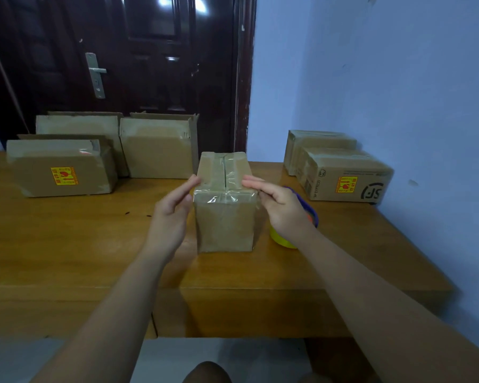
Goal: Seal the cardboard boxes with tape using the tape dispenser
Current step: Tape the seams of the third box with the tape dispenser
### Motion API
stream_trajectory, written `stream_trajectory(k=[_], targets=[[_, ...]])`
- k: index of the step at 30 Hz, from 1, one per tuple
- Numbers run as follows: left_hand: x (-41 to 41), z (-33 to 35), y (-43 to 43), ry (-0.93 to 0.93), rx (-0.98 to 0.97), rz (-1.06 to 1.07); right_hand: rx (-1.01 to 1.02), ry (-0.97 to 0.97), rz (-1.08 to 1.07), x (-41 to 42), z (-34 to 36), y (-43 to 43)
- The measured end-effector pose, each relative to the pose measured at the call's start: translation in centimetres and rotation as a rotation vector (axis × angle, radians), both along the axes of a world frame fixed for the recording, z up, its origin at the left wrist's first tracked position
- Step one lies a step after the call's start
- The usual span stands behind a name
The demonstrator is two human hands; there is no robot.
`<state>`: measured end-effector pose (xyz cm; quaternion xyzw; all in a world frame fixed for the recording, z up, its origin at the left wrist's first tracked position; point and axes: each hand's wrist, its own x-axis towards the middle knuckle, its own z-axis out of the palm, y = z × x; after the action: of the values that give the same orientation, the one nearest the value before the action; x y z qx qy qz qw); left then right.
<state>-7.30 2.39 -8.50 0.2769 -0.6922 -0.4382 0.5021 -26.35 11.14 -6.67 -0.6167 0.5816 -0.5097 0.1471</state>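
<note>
Flanking the small box (224,225) with both hands at frame centre, where standing upright on the wooden surface (67,244). Hovering the left hand (172,217) just beside the upper left edge, fingers straight and released, not showing clearly whether touching. Laying the right hand (282,208) with relaxed fingers along the upper right edge, grasping nothing. Likely handling as light, staying stiff at the corners, yielding in the panels, and slipping a little under the glossy tape crossing the top seam. So probably best gripping both bare side faces below that tape. Counting one tape dispenser (280,239), peeking out behind the right hand. Counting six cartons in all: this one, three boxes (158,150) at upper left, and two boxes (346,175) at right.
</note>
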Motion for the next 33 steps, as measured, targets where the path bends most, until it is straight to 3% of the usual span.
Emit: stream_trajectory(k=[11, 19, 28, 33], targets=[[0.0, -1.9, -1.6, -0.235, -0.334, 0.107, 0.065, 0.02, 0.089, -0.5, -0.1, 0.6], [-0.3, -1.7, -2.4, -0.261, -0.492, 0.169, -0.01, -0.046, 0.061, 0.0, -0.8, 0.3], [-0.5, -1.6, -2.3, -0.249, -0.49, 0.168, -0.072, -0.073, 0.016, 0.6, -1.1, 0.0], [-0.2, -1.1, -2.1, -0.247, -0.432, 0.123, -0.059, 0.033, -0.003, 0.2, -0.8, 0.1]])
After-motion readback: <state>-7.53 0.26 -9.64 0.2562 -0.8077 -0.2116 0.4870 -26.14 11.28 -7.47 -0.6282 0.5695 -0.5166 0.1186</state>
